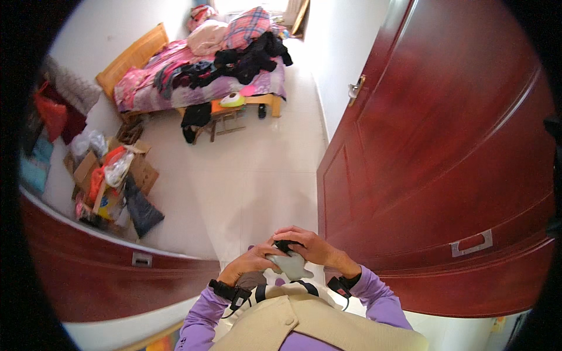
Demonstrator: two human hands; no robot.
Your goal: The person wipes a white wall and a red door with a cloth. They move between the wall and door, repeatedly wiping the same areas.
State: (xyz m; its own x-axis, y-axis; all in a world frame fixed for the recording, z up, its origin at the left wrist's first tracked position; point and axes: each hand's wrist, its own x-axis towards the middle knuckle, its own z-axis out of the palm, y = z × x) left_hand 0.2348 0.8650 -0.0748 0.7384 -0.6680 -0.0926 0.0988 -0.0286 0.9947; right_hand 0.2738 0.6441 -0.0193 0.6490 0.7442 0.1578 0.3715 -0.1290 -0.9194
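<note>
Both of my hands are close together in front of my chest, in the doorway. My left hand [254,262] is on the left side of a pale grey-white soft item, perhaps cloth or a glove [292,264], with its fingers curled on it. From the right, my right hand [314,247] closes over a small black item [283,245] lying against the pale one. What exactly the black item is, I cannot tell. The palms and the undersides of both items are hidden. Each wrist bears a black strap with a small device.
A dark red door [421,145] stands open on the right. Ahead are a wooden bed [136,55] heaped with clothes and bedding, and a stool [226,115] beside it. Cardboard boxes [145,173] with bags lie on the left. Tiled floor [263,188] stretches between them.
</note>
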